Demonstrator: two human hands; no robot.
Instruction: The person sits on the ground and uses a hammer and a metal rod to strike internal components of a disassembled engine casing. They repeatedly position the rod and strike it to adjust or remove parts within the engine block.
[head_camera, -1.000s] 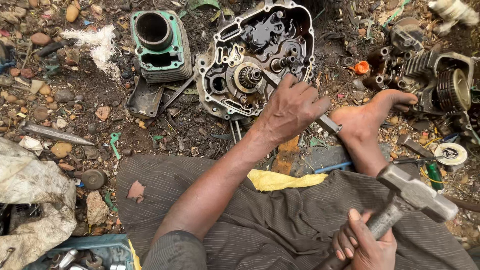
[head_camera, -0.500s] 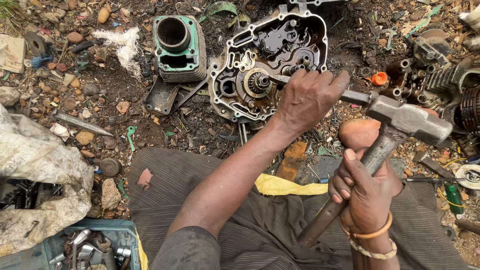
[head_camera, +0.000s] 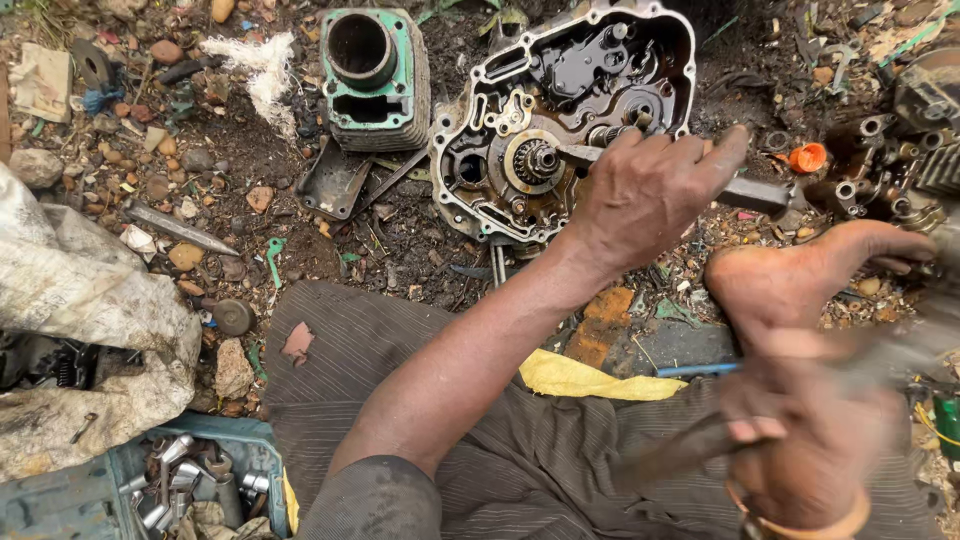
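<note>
Our left hand (head_camera: 645, 195) clamps the chisel (head_camera: 750, 193) on the crankcase (head_camera: 560, 120) gear; right hand (head_camera: 810, 440), at four o'clock, grips the blurred hammer (head_camera: 700, 445) — strike squarely.

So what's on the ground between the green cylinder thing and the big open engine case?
In the head view, between the green cylinder block and the engine case lie a dark flat metal plate, thin metal rods and dirt.

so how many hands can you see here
2, both the person's own: left hand holds a grey metal bar against the open grey engine casing; blurred right hand grips a hammer handle, lower right.
</note>
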